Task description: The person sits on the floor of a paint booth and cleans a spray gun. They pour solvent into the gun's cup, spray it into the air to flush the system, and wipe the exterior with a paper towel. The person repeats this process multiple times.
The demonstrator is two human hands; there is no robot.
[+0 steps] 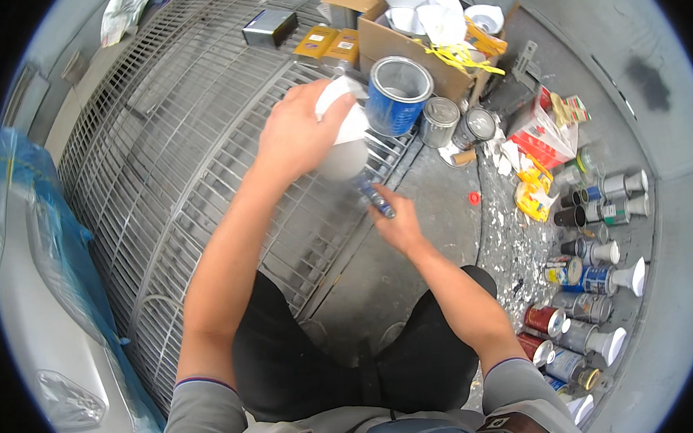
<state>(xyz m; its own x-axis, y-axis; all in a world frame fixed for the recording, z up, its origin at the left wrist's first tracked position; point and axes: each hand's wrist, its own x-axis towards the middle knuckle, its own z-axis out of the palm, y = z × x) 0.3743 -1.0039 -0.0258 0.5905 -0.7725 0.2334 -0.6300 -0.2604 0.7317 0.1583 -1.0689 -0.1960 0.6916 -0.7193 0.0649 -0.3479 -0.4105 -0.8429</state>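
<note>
My left hand (296,130) holds a folded white paper or cloth (349,121) over a pale rounded cup (343,160). Lower and to the right, my right hand (399,219) grips a blue and silver metal tool (378,201), possibly a spray gun; its upper end is blurred close to the cup, and whether they join I cannot tell. Both hands are over the edge of a metal floor grate (212,159). Just beyond the paper stands an open blue paint can (393,115), with a smaller metal can (439,121) to its right.
A cardboard box (420,57) full of white paper stands behind the blue can, beside yellow boxes (316,41) and a rectangular metal tin (270,27). Several cans and cups, including a red can (544,318), line the right wall. A silver car body (62,329) with blue film is at left.
</note>
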